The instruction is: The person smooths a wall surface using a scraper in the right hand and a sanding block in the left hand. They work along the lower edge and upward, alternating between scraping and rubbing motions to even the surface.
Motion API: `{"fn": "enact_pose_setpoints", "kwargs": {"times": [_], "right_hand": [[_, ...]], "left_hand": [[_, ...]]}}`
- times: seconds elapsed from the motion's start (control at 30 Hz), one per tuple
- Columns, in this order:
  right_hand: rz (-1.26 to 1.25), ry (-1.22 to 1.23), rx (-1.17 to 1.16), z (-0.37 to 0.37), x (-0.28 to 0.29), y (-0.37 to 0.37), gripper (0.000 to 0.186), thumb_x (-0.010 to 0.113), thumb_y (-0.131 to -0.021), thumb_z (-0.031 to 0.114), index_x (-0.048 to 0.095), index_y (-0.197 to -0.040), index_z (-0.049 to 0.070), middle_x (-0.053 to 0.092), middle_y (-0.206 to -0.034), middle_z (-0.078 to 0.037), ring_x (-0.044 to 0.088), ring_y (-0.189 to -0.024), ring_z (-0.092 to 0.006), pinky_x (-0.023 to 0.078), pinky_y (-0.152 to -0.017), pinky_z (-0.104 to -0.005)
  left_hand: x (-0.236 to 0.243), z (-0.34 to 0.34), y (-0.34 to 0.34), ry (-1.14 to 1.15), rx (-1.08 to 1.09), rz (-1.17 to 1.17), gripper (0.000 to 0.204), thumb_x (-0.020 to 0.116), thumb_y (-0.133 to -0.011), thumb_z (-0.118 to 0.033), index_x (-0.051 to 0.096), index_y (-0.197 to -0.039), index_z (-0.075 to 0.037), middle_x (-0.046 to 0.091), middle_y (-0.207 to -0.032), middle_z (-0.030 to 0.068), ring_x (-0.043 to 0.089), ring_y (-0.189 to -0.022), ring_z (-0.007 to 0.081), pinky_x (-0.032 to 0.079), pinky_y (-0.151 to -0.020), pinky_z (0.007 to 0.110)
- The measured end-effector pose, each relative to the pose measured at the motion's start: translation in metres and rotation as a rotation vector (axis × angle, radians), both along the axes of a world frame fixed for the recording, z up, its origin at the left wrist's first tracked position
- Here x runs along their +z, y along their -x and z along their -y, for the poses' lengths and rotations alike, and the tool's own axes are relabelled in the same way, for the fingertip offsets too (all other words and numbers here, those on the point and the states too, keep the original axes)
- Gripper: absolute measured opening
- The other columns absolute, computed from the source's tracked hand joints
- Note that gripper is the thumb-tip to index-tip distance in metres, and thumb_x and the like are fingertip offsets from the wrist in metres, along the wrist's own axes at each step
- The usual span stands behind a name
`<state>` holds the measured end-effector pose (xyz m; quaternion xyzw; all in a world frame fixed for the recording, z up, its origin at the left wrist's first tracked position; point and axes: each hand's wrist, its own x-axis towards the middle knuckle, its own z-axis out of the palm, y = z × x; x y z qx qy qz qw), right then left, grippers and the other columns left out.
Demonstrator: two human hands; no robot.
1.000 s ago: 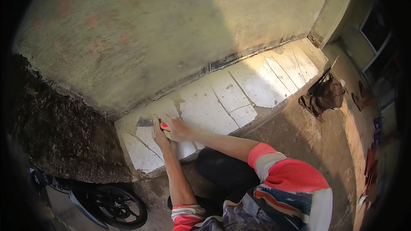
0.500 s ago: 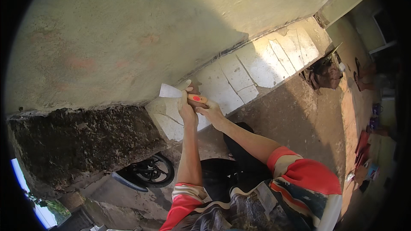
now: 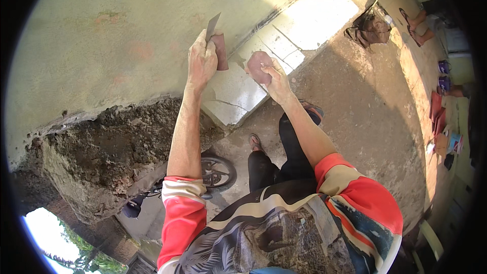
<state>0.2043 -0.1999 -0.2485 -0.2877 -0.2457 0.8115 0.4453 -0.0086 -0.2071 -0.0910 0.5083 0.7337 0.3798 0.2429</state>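
And here's the left hand [image 3: 202, 63], up in front of the green plastered wall [image 3: 142, 15], fingers curled tightly together around a putty knife [image 3: 213, 25] whose handle is hidden in the grip. The blade points away from the person, its long axis slanting up and a little to the right; a flat, dark grey, straight-sided strip of metal. Right beside those same fingers sits a rectangular sandpaper piece [image 3: 220, 52], reddish brown, its long side running nearly straight away from the body. Over to the right hand [image 3: 277, 82], well apart from the left: thumb laid on top, pinching a rounded sandpaper piece [image 3: 259, 67] against fingers mostly tucked underneath. This one is dull maroon with a pale speck near the thumb, only slightly longer than wide, and it shows its broad face to the camera above the white-tiled ledge [image 3: 236, 89]. On lettering: a small blue, white and red package [image 3: 455, 143] at the far right carries print too small to make out, while the shirt [image 3: 274, 223] shows a palm-leaf pattern.
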Motion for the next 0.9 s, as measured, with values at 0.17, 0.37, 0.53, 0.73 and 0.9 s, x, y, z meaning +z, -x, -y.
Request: {"fn": "enact_pose_setpoints", "kwargs": {"times": [0.17,0.37,0.53,0.73,0.9], "right_hand": [[-0.149,0.117,-0.073,0.082,0.051,-0.034,0.045,0.065,-0.097,0.01,0.054,-0.141,0.001,0.067,-0.133,-0.018,0.068,-0.119,-0.0292,0.053,-0.103,-0.04],[0.32,0.016,-0.149,0.141,0.044,-0.057,0.035,0.068,-0.096,0.007,0.062,-0.13,0.0,0.074,-0.114,-0.01,0.071,-0.107,-0.0201,0.054,-0.096,-0.0334],[0.852,-0.086,0.021,0.149,0.036,-0.056,0.03,0.068,-0.098,0.007,0.064,-0.127,0.001,0.072,-0.111,-0.004,0.066,-0.1,-0.0116,0.052,-0.09,-0.03],[0.156,0.078,-0.121,0.115,0.052,-0.036,0.042,0.065,-0.103,0.01,0.058,-0.143,0.0,0.069,-0.131,-0.008,0.066,-0.114,-0.0142,0.054,-0.097,-0.0305],[0.09,0.071,-0.04,0.089,0.062,-0.012,0.047,0.067,-0.102,0.007,0.055,-0.147,0.0,0.069,-0.13,-0.007,0.068,-0.112,-0.0134,0.056,-0.095,-0.0302]], "left_hand": [[0.024,0.062,-0.012,0.003,-0.011,0.371,0.042,0.054,-0.094,-0.007,0.062,-0.134,0.0,0.068,-0.125,0.011,0.067,-0.107,0.0206,0.054,-0.093,0.038],[-0.024,0.105,-0.028,0.185,-0.075,1.003,0.026,0.072,-0.097,-0.01,0.063,-0.121,-0.005,0.07,-0.109,0.0092,0.071,-0.096,0.017,0.059,-0.085,0.034],[-0.044,0.113,-0.059,0.328,-0.15,1.405,0.026,0.069,-0.101,-0.014,0.063,-0.124,-0.003,0.071,-0.108,0.0072,0.072,-0.094,0.0197,0.06,-0.085,0.041],[-0.041,0.096,-0.069,0.417,-0.185,1.066,0.039,0.064,-0.105,-0.017,0.059,-0.141,-0.002,0.069,-0.13,0.0109,0.067,-0.117,0.0219,0.054,-0.101,0.037],[-0.044,0.075,-0.037,0.421,-0.194,0.892,0.028,0.071,-0.102,-0.028,0.069,-0.121,-0.008,0.059,-0.078,-0.0058,0.05,-0.06,0.0045,0.041,-0.055,0.023]]}}
